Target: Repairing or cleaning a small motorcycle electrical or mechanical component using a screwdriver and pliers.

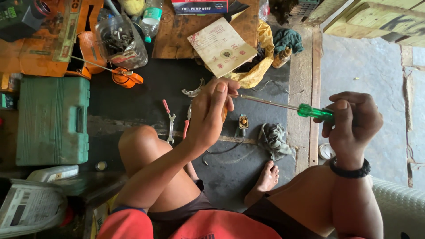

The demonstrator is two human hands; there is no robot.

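Right hand (354,121) grip clamped on green-handled screwdriver (287,106); left hand (210,113) grip closed around its tip end.

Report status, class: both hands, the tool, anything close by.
Right hand gripping green-handled screwdriver. Left hand closed around a small part at the shaft tip, part hidden. Spanner and grey rag on floor below.

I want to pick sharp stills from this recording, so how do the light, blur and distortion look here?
Head view: soft, even daylight with no hard shadows; the pale concrete floor at right is brightest and slightly washed out. The right hand, its green-handled screwdriver and the left hand are sharp. Wide-lens bending shows at the edges, as on the green plastic toolbox.
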